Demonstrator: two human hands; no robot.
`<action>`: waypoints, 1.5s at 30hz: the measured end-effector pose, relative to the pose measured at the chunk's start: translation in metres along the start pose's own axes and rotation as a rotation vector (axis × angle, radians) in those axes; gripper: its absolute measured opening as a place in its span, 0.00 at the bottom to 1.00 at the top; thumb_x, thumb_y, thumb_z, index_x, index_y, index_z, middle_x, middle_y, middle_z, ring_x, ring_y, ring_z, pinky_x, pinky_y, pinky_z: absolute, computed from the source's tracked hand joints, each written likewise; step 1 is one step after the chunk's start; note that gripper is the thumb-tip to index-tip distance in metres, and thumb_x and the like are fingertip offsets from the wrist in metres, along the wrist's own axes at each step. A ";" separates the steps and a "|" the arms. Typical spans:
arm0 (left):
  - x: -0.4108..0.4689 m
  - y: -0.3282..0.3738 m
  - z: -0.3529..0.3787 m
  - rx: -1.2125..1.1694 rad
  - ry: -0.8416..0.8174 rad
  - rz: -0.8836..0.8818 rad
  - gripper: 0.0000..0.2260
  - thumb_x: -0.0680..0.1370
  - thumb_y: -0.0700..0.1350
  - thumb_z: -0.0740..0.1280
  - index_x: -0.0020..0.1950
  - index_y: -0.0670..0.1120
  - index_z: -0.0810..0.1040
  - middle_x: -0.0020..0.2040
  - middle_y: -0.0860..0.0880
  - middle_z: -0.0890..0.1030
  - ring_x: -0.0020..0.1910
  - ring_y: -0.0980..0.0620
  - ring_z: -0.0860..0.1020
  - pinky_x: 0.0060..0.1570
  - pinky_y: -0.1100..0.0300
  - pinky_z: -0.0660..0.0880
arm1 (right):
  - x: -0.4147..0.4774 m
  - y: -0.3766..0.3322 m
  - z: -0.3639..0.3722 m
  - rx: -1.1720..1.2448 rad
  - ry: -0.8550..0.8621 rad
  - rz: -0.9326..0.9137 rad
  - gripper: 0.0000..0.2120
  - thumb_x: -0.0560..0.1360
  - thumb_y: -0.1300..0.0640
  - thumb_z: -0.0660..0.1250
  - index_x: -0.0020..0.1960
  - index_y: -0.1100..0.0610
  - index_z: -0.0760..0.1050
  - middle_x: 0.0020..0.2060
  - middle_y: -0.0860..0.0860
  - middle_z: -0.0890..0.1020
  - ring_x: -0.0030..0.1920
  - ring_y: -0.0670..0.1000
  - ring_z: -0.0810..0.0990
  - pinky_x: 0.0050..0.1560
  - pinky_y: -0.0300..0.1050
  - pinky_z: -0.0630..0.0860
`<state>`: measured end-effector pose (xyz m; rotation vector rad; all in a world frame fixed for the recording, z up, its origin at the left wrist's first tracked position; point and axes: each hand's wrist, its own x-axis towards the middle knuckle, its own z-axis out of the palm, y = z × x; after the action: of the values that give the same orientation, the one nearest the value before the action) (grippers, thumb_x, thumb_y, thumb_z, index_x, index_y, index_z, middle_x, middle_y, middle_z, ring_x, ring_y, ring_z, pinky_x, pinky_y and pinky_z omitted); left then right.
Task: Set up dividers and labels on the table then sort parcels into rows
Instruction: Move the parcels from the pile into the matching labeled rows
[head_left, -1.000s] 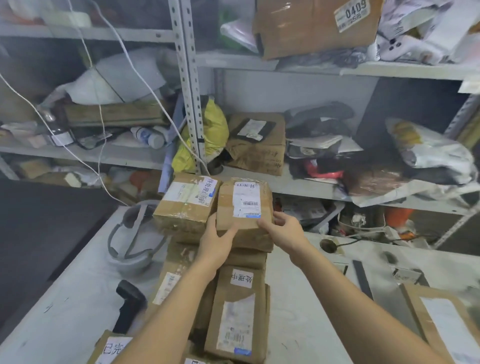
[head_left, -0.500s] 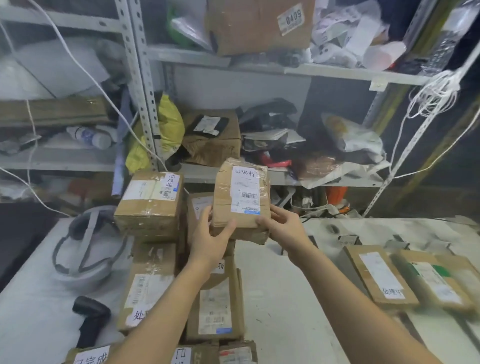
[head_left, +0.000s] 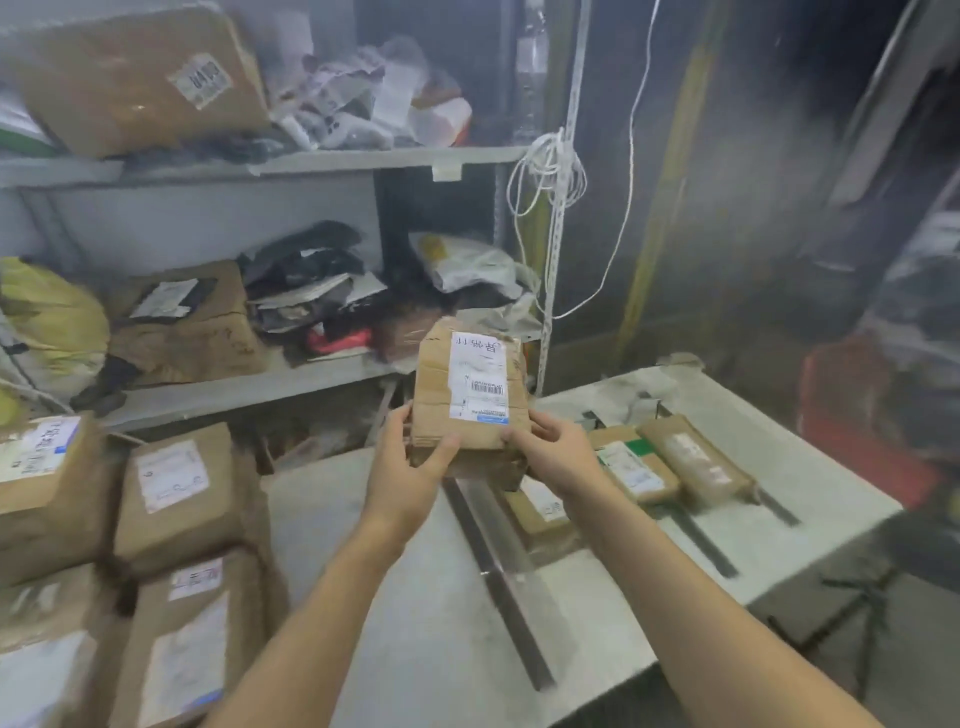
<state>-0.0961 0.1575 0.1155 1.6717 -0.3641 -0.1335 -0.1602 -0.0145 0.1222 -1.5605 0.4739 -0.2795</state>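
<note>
I hold a small brown cardboard parcel (head_left: 470, 395) with a white shipping label in the air above the white table (head_left: 415, 597). My left hand (head_left: 410, 467) grips its lower left corner and my right hand (head_left: 556, 452) grips its lower right corner. Below it a dark divider strip (head_left: 498, 582) lies across the table, and another strip (head_left: 701, 540) lies further right. Flat parcels (head_left: 639, 462) (head_left: 696, 460) lie in rows between the strips. One parcel (head_left: 540, 512) is partly hidden under my right wrist.
A stack of brown parcels (head_left: 171, 519) fills the table's left side. Behind the table stands a metal shelf rack (head_left: 311, 161) crammed with boxes and bags. White cords (head_left: 550, 171) hang from its post. The table's right edge drops to a dark floor.
I have lifted the parcel off the left stack and carried it rightward over the divider rows. My view has swung right with it.
</note>
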 end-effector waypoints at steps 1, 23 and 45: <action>-0.006 0.006 0.026 0.004 -0.014 0.001 0.21 0.77 0.49 0.72 0.67 0.57 0.68 0.58 0.56 0.78 0.53 0.58 0.78 0.49 0.63 0.75 | -0.005 0.001 -0.028 0.004 0.006 -0.004 0.19 0.73 0.55 0.72 0.64 0.48 0.80 0.52 0.45 0.86 0.54 0.49 0.84 0.54 0.48 0.82; 0.007 -0.005 0.464 -0.027 -0.191 -0.202 0.12 0.78 0.49 0.69 0.59 0.58 0.70 0.55 0.57 0.77 0.54 0.57 0.76 0.54 0.56 0.76 | 0.056 0.064 -0.449 -0.063 0.187 0.130 0.12 0.79 0.58 0.68 0.62 0.51 0.80 0.49 0.44 0.86 0.43 0.38 0.85 0.36 0.31 0.77; 0.060 -0.070 0.598 0.155 0.245 -0.552 0.14 0.76 0.43 0.70 0.59 0.53 0.72 0.53 0.54 0.80 0.52 0.53 0.79 0.53 0.56 0.75 | 0.226 0.156 -0.523 -0.274 -0.207 0.285 0.13 0.74 0.60 0.67 0.56 0.49 0.82 0.49 0.42 0.86 0.50 0.45 0.83 0.47 0.38 0.76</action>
<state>-0.2054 -0.4199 -0.0283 1.8827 0.2856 -0.3108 -0.2203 -0.5815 -0.0309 -1.7395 0.5810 0.1714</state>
